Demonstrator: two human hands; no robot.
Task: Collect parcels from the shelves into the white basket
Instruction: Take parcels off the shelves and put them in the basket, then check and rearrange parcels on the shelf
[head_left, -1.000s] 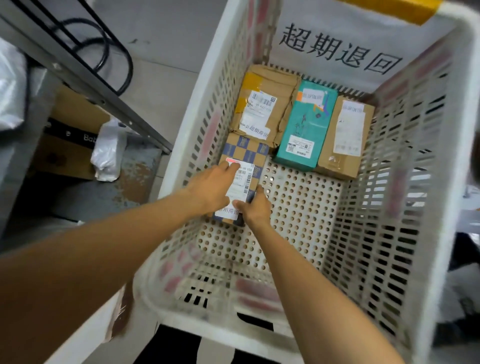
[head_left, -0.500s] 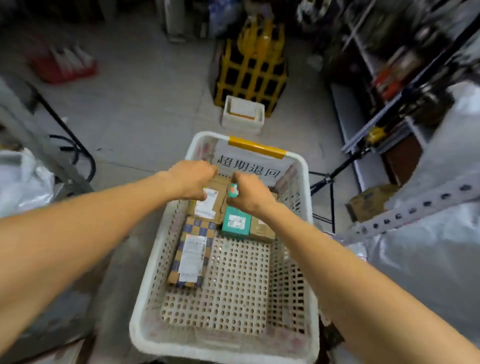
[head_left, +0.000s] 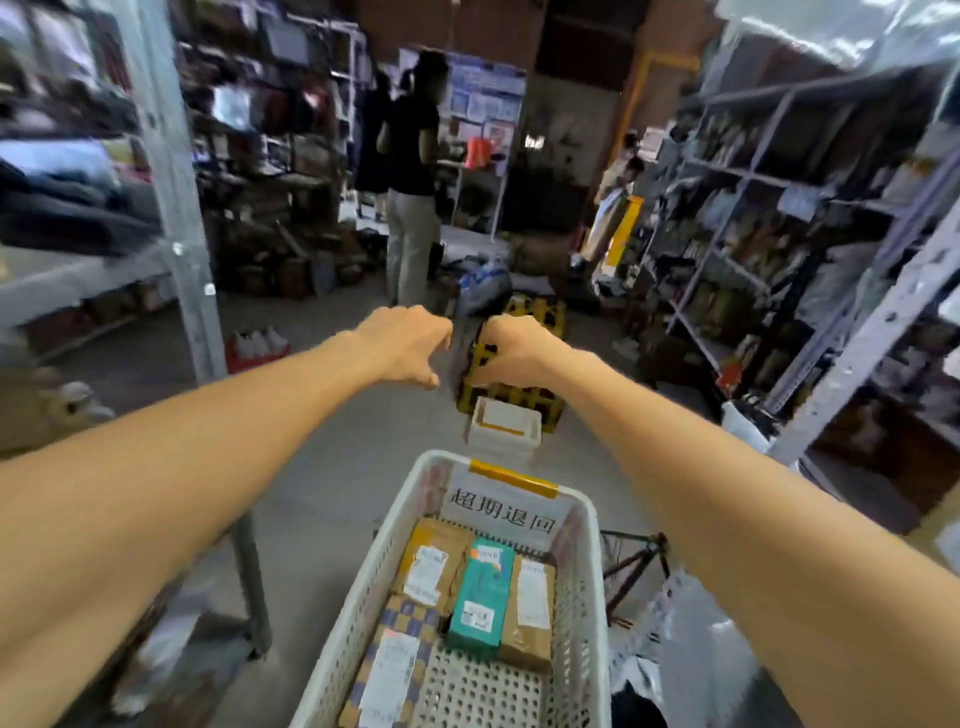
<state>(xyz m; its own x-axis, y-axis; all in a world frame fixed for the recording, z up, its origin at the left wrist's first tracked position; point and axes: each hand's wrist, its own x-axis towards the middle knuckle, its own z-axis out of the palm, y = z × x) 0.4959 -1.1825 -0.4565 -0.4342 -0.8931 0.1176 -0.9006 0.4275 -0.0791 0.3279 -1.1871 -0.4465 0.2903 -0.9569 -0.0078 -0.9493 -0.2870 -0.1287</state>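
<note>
The white basket (head_left: 580, 597) stands low in the middle, with a Chinese label and yellow tape on its far wall. Inside lie a blue-and-tan checkered parcel (head_left: 396, 660), a brown paper parcel (head_left: 431, 561), a teal box (head_left: 480, 597) and a brown carton (head_left: 531, 613). My left hand (head_left: 402, 343) and my right hand (head_left: 511, 349) hang side by side well above and beyond the basket. Their fingers curl loosely downward and hold nothing.
Metal shelves packed with parcels line the left (head_left: 174, 182) and right (head_left: 753, 234) of the aisle. A small white bin (head_left: 504, 426) and a yellow crate (head_left: 540, 317) sit on the floor ahead. A person (head_left: 410, 171) stands further down. White bags (head_left: 675, 649) lie right of the basket.
Both hands let go of the checkered parcel on the basket floor and rose out of the basket. The view lifted from the basket to the aisle.
</note>
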